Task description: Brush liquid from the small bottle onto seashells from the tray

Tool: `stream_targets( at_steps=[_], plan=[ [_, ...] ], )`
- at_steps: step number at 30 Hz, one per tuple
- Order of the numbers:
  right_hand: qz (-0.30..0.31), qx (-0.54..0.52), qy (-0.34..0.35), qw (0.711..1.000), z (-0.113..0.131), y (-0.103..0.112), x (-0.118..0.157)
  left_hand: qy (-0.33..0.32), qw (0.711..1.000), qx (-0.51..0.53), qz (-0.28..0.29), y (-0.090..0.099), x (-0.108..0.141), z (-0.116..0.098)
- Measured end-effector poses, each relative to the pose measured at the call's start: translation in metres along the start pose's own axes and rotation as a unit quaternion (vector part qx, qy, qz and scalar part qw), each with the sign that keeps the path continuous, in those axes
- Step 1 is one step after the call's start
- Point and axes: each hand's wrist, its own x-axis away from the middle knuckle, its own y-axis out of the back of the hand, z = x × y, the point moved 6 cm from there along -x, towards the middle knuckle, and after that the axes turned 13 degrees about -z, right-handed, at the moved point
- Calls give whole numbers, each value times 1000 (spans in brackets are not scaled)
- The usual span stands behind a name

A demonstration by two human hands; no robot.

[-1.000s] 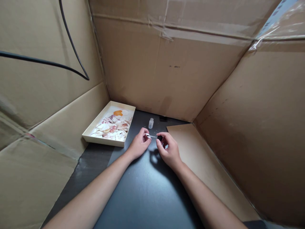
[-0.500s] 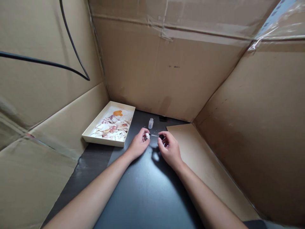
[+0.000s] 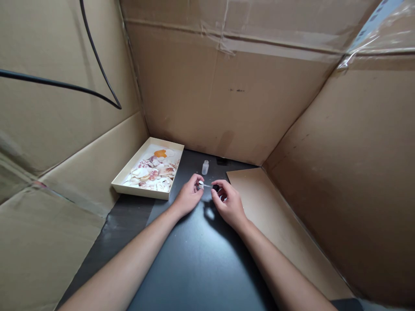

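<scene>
Between the fingertips of my left hand (image 3: pixel 190 195) is a small white piece (image 3: pixel 201 185), perhaps a shell. My right hand (image 3: pixel 229 201) pinches a black cap (image 3: pixel 215 188) with a thin, pale brush or stem (image 3: pixel 207 185) pointing left. The stem's tip reaches the white piece; whether it touches is too small to tell. Just beyond my hands, a small clear bottle (image 3: pixel 205 167) stands upright and uncapped on the dark table (image 3: pixel 181 259).
A shallow cream box (image 3: pixel 141 193) of shells (image 3: pixel 154 172) lies at the back left. Flat cardboard (image 3: pixel 272 207) covers the right side. Cardboard walls (image 3: pixel 201 95) stand around the table, and a black cable (image 3: pixel 61 84) hangs at the upper left.
My right hand has moved slightly left with the black cap, bringing the stem's tip to the white piece. My left hand has stayed nearly still.
</scene>
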Motion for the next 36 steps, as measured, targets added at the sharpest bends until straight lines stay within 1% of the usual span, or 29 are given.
stream_targets(
  at_steps=[2, 5, 7, 10, 12, 15, 17, 22, 31, 36],
  plan=[
    [1, 21, -2, 1000, 0, 0, 0, -2, 1000, -6, 1, 0, 0, 0],
    [-14, 40, 2, 999, 1, 3, 0, -6, 1000, -15, 2, 0, 0, 1],
    [-20, 26, 6, 999, 2, 3, 0, -8, 1000, -14, 1, 0, 0, 1],
    [-7, -2, 5, 1000, 3, 1, 1, -9, 1000, -11, 0, 0, 0, 0],
    [-4, 7, 4, 1000, 1, 1, 1, -7, 1000, -11, -2, 0, 0, 0],
    [-25, 30, 5, 999, 0, 3, -1, -3, 1000, -12, -1, 0, 0, 1],
    [-28, 16, 6, 999, 0, 3, -1, -3, 1000, -12, 1, 0, 0, 1],
    [-10, -25, -23, 999, -1, 0, 1, 0, 1000, -16, 0, 0, -1, 0],
    [-20, -42, -39, 998, -7, -6, -1, -4, 1000, -10, 3, -1, -1, 1],
    [-20, -26, -50, 998, -11, -13, -8, -21, 999, -37, -10, -3, -8, 4]
  ],
)
